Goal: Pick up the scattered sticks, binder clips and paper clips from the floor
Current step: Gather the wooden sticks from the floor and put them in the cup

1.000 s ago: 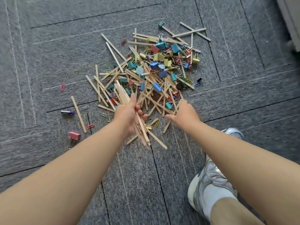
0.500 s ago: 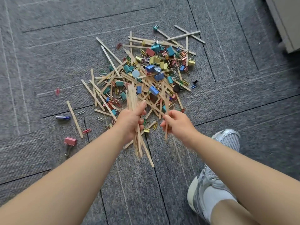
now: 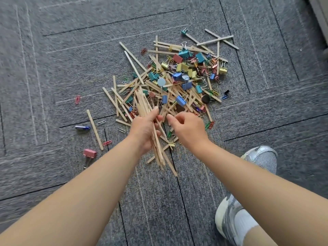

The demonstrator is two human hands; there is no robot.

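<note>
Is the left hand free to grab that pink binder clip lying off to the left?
Probably not easily: the left hand grips a bundle of sticks. Nothing covers the pink binder clip, though.

grey carpet tiles (image 3: 71,50) cover the floor, split by thin dark seams (image 3: 113,22) and crossed by faint pale lines (image 3: 26,68). at the lower right is a silver-grey mesh trainer (image 3: 262,158) with a thick white sole, and a white sock (image 3: 245,226) shows above it. the pale edge of some furniture (image 3: 321,11) cuts across the top right corner. a small black disc (image 3: 205,99) and a pale blue disc (image 3: 161,82) lie on the carpet. off to the left there's a little blue-and-silver object (image 3: 82,128), too small to make out.
</note>
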